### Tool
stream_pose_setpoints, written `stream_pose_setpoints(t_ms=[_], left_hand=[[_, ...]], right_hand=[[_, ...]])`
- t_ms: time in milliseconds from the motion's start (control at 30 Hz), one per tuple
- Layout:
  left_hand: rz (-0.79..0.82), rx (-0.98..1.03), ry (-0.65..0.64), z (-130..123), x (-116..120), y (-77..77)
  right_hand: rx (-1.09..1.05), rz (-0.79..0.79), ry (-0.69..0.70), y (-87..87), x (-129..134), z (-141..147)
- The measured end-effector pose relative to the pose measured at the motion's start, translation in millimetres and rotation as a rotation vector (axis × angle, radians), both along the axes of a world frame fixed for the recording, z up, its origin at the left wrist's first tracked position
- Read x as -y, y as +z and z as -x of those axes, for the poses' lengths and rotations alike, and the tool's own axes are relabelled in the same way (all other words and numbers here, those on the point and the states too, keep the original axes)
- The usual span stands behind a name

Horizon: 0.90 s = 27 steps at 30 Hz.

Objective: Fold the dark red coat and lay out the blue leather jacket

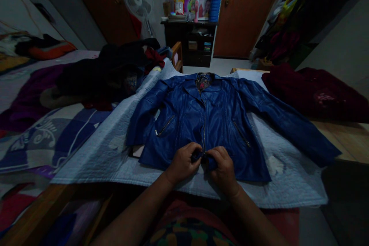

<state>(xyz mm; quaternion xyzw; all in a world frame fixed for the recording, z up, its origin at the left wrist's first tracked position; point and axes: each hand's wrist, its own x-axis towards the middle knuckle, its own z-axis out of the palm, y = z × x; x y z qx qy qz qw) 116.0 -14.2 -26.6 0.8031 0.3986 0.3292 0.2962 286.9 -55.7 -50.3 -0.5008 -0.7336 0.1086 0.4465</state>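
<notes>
A blue jacket (190,119) lies front side up on a light blue quilted cover (109,161), its collar away from me and its right-hand sleeve stretched out to the side. My left hand (186,161) pinches the front edge at the bottom hem, left of the zipper. Opposite it, my right hand (221,167) grips the other front edge at the hem. Between my fingertips is the lower end of the front zipper (204,134); its small parts are too dark to make out. Above the hands the two fronts lie close together.
Dark clothes (106,69) are piled on the left beside a blue and white patterned cloth (69,134). A maroon garment (317,92) lies at the right on a wooden surface (343,138). Farther back are a white fan (138,0) and a dark shelf (188,38) holding various items.
</notes>
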Motion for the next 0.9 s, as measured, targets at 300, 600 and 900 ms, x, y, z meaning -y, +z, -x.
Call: stream_pose_setpoints(t_ms=[300, 600, 900], left_hand=[[-0.083, 0.101, -0.067, 1.9, -0.4, 1.3], [-0.277, 0.003, -0.104, 1.8, -0.7, 0.3], [-0.369, -0.159, -0.106, 1.7, -2.7, 1.8]], right_hand=[[-0.014, -0.033, 0.005, -0.7, -0.4, -1.2], [-0.067, -0.093, 0.068, -0.6, -2.8, -2.3], [-0.019, -0.112, 0.018, -1.6, -1.0, -2.5]])
